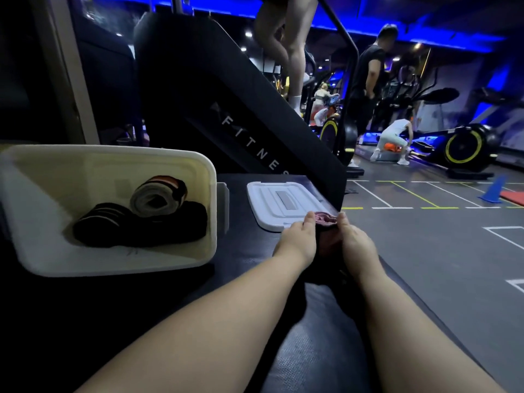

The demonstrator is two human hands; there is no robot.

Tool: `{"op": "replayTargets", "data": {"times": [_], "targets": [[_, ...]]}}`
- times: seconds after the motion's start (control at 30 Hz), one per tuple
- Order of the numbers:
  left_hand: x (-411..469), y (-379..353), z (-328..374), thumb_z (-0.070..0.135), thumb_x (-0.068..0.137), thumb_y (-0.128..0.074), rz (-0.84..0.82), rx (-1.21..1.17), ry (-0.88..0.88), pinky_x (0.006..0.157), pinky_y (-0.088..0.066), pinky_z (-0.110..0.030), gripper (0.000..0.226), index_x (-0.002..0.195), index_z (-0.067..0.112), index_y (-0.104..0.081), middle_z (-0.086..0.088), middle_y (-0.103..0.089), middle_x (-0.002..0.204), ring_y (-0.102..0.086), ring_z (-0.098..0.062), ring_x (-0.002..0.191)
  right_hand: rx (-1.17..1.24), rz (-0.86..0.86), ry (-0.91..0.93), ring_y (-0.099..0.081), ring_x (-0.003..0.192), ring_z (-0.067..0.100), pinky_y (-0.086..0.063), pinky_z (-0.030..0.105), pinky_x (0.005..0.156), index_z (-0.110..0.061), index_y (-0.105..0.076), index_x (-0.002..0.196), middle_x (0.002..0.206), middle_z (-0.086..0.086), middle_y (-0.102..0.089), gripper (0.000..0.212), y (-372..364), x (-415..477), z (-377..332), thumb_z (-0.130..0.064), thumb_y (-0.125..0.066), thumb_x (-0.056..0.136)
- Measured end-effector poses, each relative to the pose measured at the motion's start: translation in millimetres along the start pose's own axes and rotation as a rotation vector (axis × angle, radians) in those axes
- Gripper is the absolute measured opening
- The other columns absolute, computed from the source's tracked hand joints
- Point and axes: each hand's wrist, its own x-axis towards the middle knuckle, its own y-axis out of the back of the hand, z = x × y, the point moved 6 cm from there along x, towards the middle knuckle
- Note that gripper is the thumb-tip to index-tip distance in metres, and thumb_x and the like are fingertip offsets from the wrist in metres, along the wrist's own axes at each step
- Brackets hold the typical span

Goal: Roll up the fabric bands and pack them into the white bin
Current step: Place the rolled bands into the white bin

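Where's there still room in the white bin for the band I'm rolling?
In the white bin, the floor is bare along the left wall and the near wall, in front of the black rolls. The far right corner is crowded: the grey roll sits against the black ones.

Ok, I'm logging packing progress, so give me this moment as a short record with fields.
bin: white bin, open, left of the hands
contents: grey roll, black rolls
lid: white lid, off, right of the bin
left: left hand grips maroon band
right: right hand grips the same band
band: rolled end at fingertips, outside the bin
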Motion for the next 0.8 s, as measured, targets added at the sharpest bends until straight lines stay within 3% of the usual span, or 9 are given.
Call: {"op": "replayTargets", "data": {"times": [0.07, 0.13, 0.23, 0.37, 0.5, 0.63, 0.8], "targets": [[-4, 9, -3, 0.060, 0.100, -0.016, 0.010, 0.037, 0.029, 0.115, -0.025, -0.041, 0.067, 0.145, 0.018, -0.042, -0.009, -0.039, 0.151, -0.036, -0.029, 0.137, 0.038, -0.033, -0.008, -0.063, 0.082, 0.024, -0.047, 0.041, 0.084, -0.013, -0.066, 0.072, 0.082, 0.005, -0.070, 0.056, -3, -5, -3, -0.052, -0.037, 0.100], [-10, 17, -6, 0.060, 0.099, -0.017, 0.015, 0.052, 0.035, 0.114, -0.027, -0.042, 0.067, 0.145, 0.017, -0.042, -0.010, -0.040, 0.150, -0.038, -0.031, 0.136, 0.037, -0.073, 0.011, -0.066, 0.085, 0.024, -0.048, 0.039, 0.084, -0.011, -0.068, 0.075, 0.080, 0.004, -0.071, 0.055, -9, -9, -5, -0.052, -0.039, 0.100], [-20, 28, -13, 0.059, 0.100, -0.020, 0.040, 0.061, 0.029, 0.114, -0.027, -0.041, 0.065, 0.145, 0.018, -0.043, -0.012, -0.041, 0.150, -0.038, -0.032, 0.136, 0.048, -0.148, 0.039, -0.067, 0.093, 0.022, -0.048, 0.038, 0.090, -0.017, -0.069, 0.080, 0.089, 0.004, -0.073, 0.047, -19, -17, -11, -0.049, -0.040, 0.100], [-38, 36, -22, 0.055, 0.101, -0.023, 0.071, 0.071, -0.007, 0.114, -0.028, -0.040, 0.060, 0.143, 0.018, -0.046, -0.014, -0.044, 0.147, -0.040, -0.032, 0.135, 0.042, -0.270, 0.084, -0.060, 0.109, 0.019, -0.043, 0.041, 0.105, -0.016, -0.068, 0.110, 0.109, 0.003, -0.067, 0.040, -24, -28, -24, -0.045, -0.042, 0.101], [-60, 51, -24, 0.049, 0.104, -0.023, 0.099, 0.088, 0.002, 0.113, -0.027, -0.036, 0.057, 0.143, 0.014, -0.045, -0.019, -0.043, 0.147, -0.037, -0.032, 0.137, 0.032, -0.311, 0.069, -0.062, 0.109, 0.019, -0.046, 0.040, 0.102, -0.019, -0.069, 0.109, 0.112, 0.004, -0.069, 0.042, -27, -53, -33, -0.048, -0.041, 0.101], [-81, 71, -29, 0.046, 0.105, -0.021, 0.092, 0.134, 0.011, 0.113, -0.023, -0.033, 0.056, 0.145, 0.012, -0.041, -0.018, -0.038, 0.151, -0.033, -0.031, 0.140, -0.007, -0.315, 0.059, -0.065, 0.102, 0.020, -0.048, 0.042, 0.097, -0.021, -0.067, 0.092, 0.102, 0.002, -0.070, 0.042, -36, -79, -45, -0.050, -0.038, 0.100], [-103, 108, -50, 0.051, 0.103, -0.024, 0.150, 0.122, 0.012, 0.107, -0.029, -0.029, 0.059, 0.139, 0.013, -0.051, -0.015, -0.046, 0.147, -0.040, -0.028, 0.137, -0.130, -0.369, 0.078, -0.067, 0.091, 0.020, -0.054, 0.046, 0.088, -0.012, -0.070, 0.088, 0.089, 0.000, -0.071, 0.064, -58, -113, -67, -0.065, -0.034, 0.093]]}}
